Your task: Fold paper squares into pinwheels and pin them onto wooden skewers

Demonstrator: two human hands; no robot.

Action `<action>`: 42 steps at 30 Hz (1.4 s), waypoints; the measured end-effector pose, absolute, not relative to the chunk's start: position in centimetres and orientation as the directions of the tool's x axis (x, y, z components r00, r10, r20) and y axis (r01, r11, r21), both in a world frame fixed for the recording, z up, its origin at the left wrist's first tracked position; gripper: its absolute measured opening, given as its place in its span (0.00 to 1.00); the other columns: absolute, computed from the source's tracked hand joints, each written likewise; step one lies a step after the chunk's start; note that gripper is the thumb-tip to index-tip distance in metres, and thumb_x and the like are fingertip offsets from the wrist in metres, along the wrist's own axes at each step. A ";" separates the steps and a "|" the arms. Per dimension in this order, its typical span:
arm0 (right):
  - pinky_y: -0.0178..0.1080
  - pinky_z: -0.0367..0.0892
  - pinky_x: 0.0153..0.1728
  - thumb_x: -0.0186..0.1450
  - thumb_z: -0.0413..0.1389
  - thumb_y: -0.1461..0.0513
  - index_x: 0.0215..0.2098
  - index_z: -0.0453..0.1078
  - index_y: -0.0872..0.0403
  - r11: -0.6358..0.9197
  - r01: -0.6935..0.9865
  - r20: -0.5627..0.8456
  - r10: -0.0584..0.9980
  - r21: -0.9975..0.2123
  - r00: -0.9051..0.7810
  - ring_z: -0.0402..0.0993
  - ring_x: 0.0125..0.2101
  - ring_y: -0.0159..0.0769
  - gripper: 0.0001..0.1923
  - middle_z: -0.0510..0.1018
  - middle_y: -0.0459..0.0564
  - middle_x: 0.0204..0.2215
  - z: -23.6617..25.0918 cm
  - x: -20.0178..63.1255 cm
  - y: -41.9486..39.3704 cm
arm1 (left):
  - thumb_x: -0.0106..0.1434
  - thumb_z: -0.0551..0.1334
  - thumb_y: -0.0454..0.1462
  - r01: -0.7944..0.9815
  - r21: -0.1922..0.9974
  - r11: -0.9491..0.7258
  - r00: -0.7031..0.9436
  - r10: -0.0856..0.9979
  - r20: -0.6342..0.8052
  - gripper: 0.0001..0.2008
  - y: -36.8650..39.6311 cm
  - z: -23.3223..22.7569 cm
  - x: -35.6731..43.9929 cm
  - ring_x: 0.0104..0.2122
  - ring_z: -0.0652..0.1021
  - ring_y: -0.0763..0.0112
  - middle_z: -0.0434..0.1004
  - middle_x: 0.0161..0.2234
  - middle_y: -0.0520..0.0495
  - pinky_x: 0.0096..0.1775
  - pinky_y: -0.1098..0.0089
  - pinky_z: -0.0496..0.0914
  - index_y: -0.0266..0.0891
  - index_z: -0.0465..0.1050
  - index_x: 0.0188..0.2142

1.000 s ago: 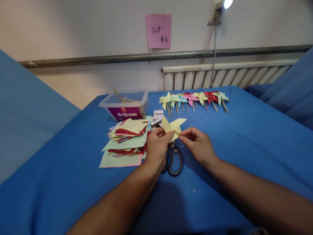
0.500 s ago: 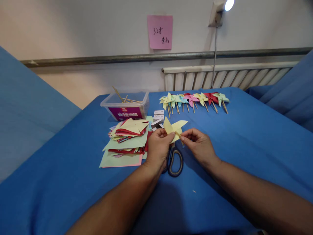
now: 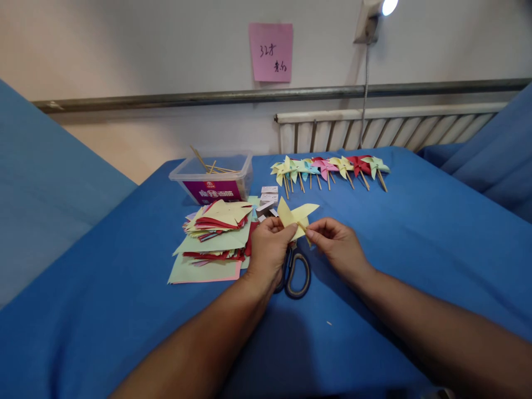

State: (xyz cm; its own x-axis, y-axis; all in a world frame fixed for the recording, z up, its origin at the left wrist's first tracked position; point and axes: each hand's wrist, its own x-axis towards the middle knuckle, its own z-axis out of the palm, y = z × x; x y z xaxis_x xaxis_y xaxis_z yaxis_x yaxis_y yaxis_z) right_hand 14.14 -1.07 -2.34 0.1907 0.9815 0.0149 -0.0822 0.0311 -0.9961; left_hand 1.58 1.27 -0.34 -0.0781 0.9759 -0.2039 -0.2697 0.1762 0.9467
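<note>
My left hand (image 3: 272, 244) pinches a pale yellow paper pinwheel (image 3: 305, 211), its thumb pressed near the centre of the folded blades. From the right, the fingertips of my right hand (image 3: 338, 246) close on a thin wooden stick (image 3: 302, 226), whose tip meets the pinwheel's middle. Most of the stick is hidden by the fingers. Beneath the hands lies a pair of scissors (image 3: 300, 280) with dark handles, its blades covered by my left hand and the pinwheel. Small white boxes (image 3: 269, 195) stand just behind the left hand.
Stacked coloured paper pieces (image 3: 222, 215) lie at the left on green sheets (image 3: 199, 272). A clear plastic box (image 3: 245, 177) behind them holds wooden sticks. Several finished pinwheels (image 3: 324, 166) line the back of the blue cloth-covered table (image 3: 399, 233). A small scrap (image 3: 329, 323) lies in front.
Both hands stay almost in place around the yellow pinwheel. My right fingers shift very slightly at the stick, and the whole view moves up a touch.
</note>
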 end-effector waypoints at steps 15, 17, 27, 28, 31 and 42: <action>0.33 0.55 0.19 0.54 0.63 0.51 0.28 0.71 0.55 -0.044 -0.083 -0.054 0.991 -0.996 0.123 0.59 0.17 0.26 0.16 0.71 0.43 0.19 -2.4 14.3 -1.2 | 0.40 0.72 0.36 -0.282 0.939 0.195 -0.051 0.975 -0.218 0.15 1.2 -0.3 1.6 0.21 0.74 0.74 0.77 0.24 0.49 0.26 0.73 0.67 0.35 0.71 0.28; 0.33 0.55 0.19 0.54 0.63 0.50 0.27 0.71 0.55 -0.047 -0.080 -0.057 0.991 -0.996 0.118 0.59 0.17 0.26 0.16 0.71 0.43 0.19 -2.3 14.3 -1.2 | 0.40 0.72 0.35 -0.279 0.941 0.192 -0.047 0.976 -0.214 0.15 1.2 -0.3 1.6 0.21 0.74 0.74 0.77 0.24 0.49 0.25 0.73 0.67 0.35 0.71 0.28; 0.33 0.53 0.19 0.55 0.62 0.50 0.27 0.70 0.55 -0.055 -0.082 -0.063 0.993 -0.995 0.097 0.58 0.17 0.26 0.16 0.70 0.43 0.19 -2.1 14.4 -1.3 | 0.42 0.71 0.35 -0.251 0.950 0.187 -0.054 0.977 -0.207 0.14 1.0 0.0 1.6 0.20 0.73 0.75 0.76 0.24 0.50 0.25 0.73 0.67 0.35 0.71 0.28; 0.33 0.53 0.19 0.55 0.62 0.50 0.28 0.70 0.55 -0.055 -0.084 -0.063 0.993 -0.995 0.095 0.58 0.17 0.26 0.16 0.71 0.43 0.19 -2.2 14.4 -1.3 | 0.41 0.72 0.35 -0.250 0.950 0.187 -0.054 0.977 -0.207 0.14 1.0 0.0 1.6 0.21 0.73 0.74 0.76 0.24 0.50 0.26 0.73 0.67 0.35 0.71 0.28; 0.33 0.53 0.19 0.55 0.62 0.51 0.28 0.70 0.55 -0.051 -0.095 -0.060 0.994 -0.994 0.091 0.59 0.17 0.26 0.16 0.71 0.43 0.19 -2.5 14.5 -1.2 | 0.40 0.73 0.36 -0.249 0.949 0.191 -0.054 0.976 -0.211 0.16 1.1 -0.2 1.6 0.21 0.74 0.74 0.76 0.24 0.50 0.27 0.72 0.68 0.35 0.71 0.27; 0.33 0.54 0.19 0.57 0.61 0.51 0.29 0.69 0.55 -0.050 -0.102 -0.057 0.996 -0.994 0.062 0.59 0.17 0.25 0.16 0.70 0.42 0.20 -2.6 14.6 -1.2 | 0.43 0.71 0.36 -0.250 0.941 0.227 -0.027 0.970 -0.242 0.15 1.1 -0.1 1.6 0.21 0.74 0.74 0.77 0.25 0.49 0.26 0.73 0.68 0.35 0.70 0.29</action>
